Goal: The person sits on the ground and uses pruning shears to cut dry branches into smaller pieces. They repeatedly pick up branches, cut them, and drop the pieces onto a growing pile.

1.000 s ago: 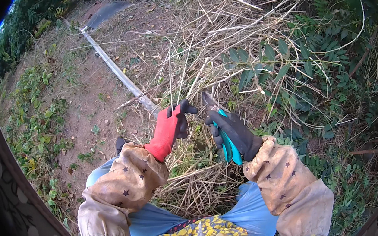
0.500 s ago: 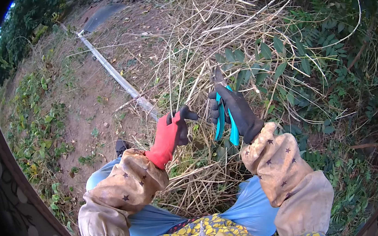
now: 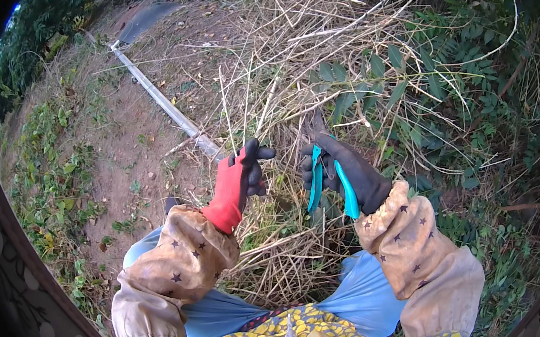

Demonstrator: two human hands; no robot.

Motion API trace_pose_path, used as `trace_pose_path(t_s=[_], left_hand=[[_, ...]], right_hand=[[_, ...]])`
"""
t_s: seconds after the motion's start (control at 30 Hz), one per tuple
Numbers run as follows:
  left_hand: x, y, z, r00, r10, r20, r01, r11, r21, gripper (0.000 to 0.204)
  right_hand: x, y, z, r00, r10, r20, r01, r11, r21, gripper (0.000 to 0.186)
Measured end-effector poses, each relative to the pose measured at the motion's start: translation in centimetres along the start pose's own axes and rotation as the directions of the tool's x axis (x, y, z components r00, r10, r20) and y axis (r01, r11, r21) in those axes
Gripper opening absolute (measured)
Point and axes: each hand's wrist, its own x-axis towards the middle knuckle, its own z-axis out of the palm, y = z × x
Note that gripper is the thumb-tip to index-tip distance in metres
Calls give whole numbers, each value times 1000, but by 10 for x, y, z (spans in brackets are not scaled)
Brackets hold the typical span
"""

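Note:
My left hand [image 3: 237, 179], in a red glove with dark fingers, is closed around a few thin dry stalks [image 3: 226, 105] that stick up past its fingertips. To its right, my right hand [image 3: 349, 174] in a dark glove grips pruning shears [image 3: 317, 177] with teal handles. The handles are spread apart, and the dark blades point up toward a tangle of dry stems [image 3: 302, 59]. Some finger parts of my left hand are turned away, so the lower ends of the stalks are hidden. A gap separates the two hands.
A grey pole [image 3: 164, 103] lies across bare soil [image 3: 127, 165] on the left. Low green plants [image 3: 50, 170] grow at the far left, and leafy shrubs [image 3: 480, 139] fill the right. Cut dry stems [image 3: 292, 264] are heaped between my knees.
My right hand has drawn slightly down and right with the shears, and their handles have spread wider. My left hand has shifted a little left and up, tilting the stalks leftward.

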Motion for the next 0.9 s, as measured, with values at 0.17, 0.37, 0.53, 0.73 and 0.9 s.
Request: trace_pose_path(t_s=[0.17, 0.37, 0.53, 0.73, 0.9], left_hand=[[4, 1, -4, 1000, -1, 25, 1, 1000, -21, 49], [-7, -1, 9, 999, 23, 44, -25, 999, 48, 51], [-17, -3, 17, 997, -60, 58, 56, 997, 62, 49], [-10, -3, 13, 999, -42, 26, 38, 990, 133, 49], [-13, 1, -3, 999, 2, 51, -6, 997, 77, 47]], right_hand=[[-7, -4, 1, 952, -276, -130, 279, 960, 11, 35], [1, 17, 12, 997, 78, -9, -79, 990, -121, 35], [25, 6, 10, 998, -65, -5, 62, 965, -256, 34], [28, 6, 13, 989, -67, -129, 21, 943, -332, 37], [21, 13, 11, 984, -22, -178, -38, 944, -327, 38]])
